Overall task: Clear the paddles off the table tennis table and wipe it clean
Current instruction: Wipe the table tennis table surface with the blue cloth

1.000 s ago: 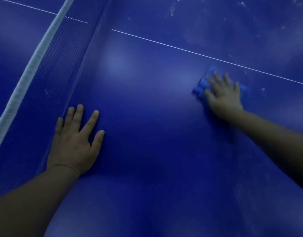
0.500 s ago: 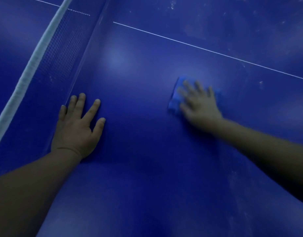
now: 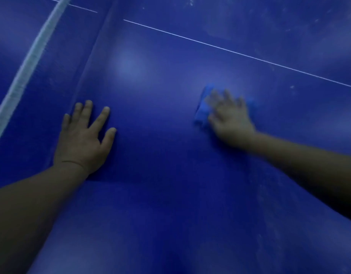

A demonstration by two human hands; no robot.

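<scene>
Presently, findings as observed from the head view:

Table: blue table tennis table; its surface fills the view, dimly lit, with a pale sheen near the net side.
Net: the net runs diagonally across the upper left, its white top band above dark mesh.
Centre line: a thin white line crosses the surface from the net toward the right edge of the view.
Cloth: a blue cloth lies on the table surface just below the white line, right of the middle; mostly covered, its left part and a little on the right show.
Right hand: the right hand presses flat on the cloth, fingers straight and spread, not curled round it; outline blurred.
Left hand: the left hand rests palm down on bare table beside the foot of the net, fingers extended and apart, holding nothing.
Marks: pale specks and smears show on the surface beyond the line and to the right of the cloth.
Paddles: none in view.
</scene>
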